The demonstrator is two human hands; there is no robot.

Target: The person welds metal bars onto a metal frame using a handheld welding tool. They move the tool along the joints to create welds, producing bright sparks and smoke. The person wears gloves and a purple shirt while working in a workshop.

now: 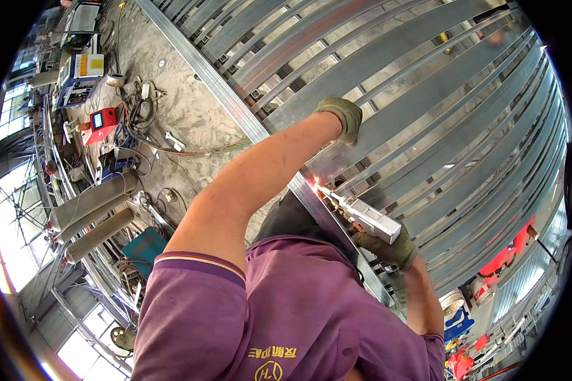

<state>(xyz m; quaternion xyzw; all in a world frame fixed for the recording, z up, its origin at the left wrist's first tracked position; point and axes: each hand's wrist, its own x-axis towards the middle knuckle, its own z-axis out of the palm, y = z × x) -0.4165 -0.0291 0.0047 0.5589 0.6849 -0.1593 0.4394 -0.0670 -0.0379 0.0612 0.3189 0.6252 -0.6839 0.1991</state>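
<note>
My right hand point(391, 249), in an olive work glove, is closed round a white and silver handheld welding gun point(370, 219). The gun's narrow nozzle points up and left, and orange sparks point(315, 184) glow at its tip. That tip meets the end of a slat beside the long edge rail point(235, 105) of a grey metal frame. Farther up, my left hand point(343, 119), gloved alike, curls over a flat metal slat point(381, 136); its fingertips are partly hidden. Many parallel slats, wide and narrow, run off to the upper right.
On the concrete floor at left lie tangled cables point(143, 105), a red box with a screen point(100, 124) and a blue and white machine point(79, 76). Gas cylinders point(95, 203) lie nearby. Red items point(505, 254) and a blue container point(457, 324) stand at right.
</note>
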